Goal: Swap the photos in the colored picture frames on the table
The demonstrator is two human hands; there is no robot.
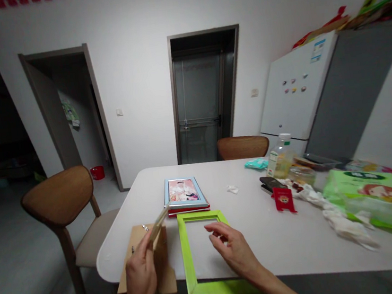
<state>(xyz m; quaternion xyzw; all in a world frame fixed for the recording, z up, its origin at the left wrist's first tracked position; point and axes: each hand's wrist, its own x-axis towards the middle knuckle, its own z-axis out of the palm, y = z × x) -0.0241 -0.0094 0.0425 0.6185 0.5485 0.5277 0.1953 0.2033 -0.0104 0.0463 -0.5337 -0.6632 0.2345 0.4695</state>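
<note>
A thin pale sheet or board (160,222), seen nearly edge-on, is pinched in my left hand (140,273). Below that hand a brown backing board (165,265) with small metal clips lies at the table's near left edge. Beside it is a lime green picture frame (187,257) with an open middle, partly over the near edge. Above the frame's right part hovers my right hand (233,249), fingers curled and apart, nothing between them. Behind the green frame, a light blue frame (166,193) with a picture in it rests on something red.
The white table (247,217) bears a crumpled tissue (232,189), a red card-like item (284,199), a dark wallet-like object (268,184), a bottle (280,156), a glass bowl (302,175) and a green package (365,188) at right. Wooden chairs (59,195) stand left and behind.
</note>
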